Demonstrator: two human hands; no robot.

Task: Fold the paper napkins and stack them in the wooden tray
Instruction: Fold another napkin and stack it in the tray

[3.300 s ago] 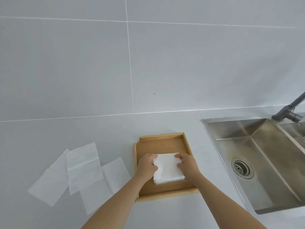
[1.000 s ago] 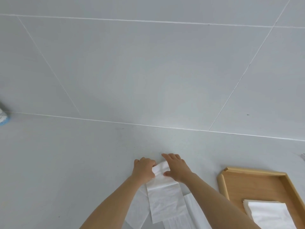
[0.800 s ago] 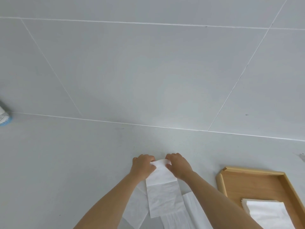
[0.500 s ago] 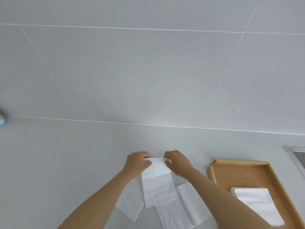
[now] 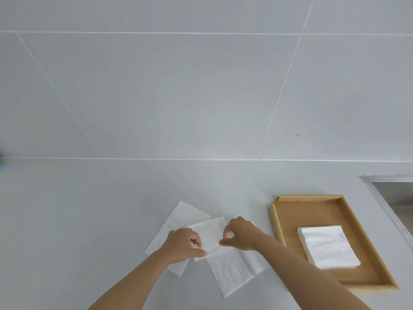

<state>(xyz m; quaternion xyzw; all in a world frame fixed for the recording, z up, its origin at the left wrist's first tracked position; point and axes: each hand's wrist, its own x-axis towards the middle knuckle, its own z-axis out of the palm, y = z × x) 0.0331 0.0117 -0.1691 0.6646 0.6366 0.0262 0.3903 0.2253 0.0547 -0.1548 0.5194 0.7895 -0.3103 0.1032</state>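
A white paper napkin (image 5: pixel 210 236), folded over on itself, lies on the counter between my hands. My left hand (image 5: pixel 183 245) pinches its near left corner. My right hand (image 5: pixel 240 234) pinches its near right edge. Two unfolded napkins lie under it: one (image 5: pixel 178 220) to the left, one (image 5: pixel 234 271) to the near right. To the right stands the wooden tray (image 5: pixel 308 209), with a stack of folded napkins (image 5: pixel 327 246) in its near half.
A steel sink (image 5: pixel 393 191) starts just right of the tray. The grey counter (image 5: pixel 89 220) runs left and back to a tiled wall. A small blue thing (image 5: pixel 1 163) shows at the far left edge.
Both hands brought the napkin's far edge toward me, folding it in half. Before that they left the folded stack in the tray. The view has tilted down and right.
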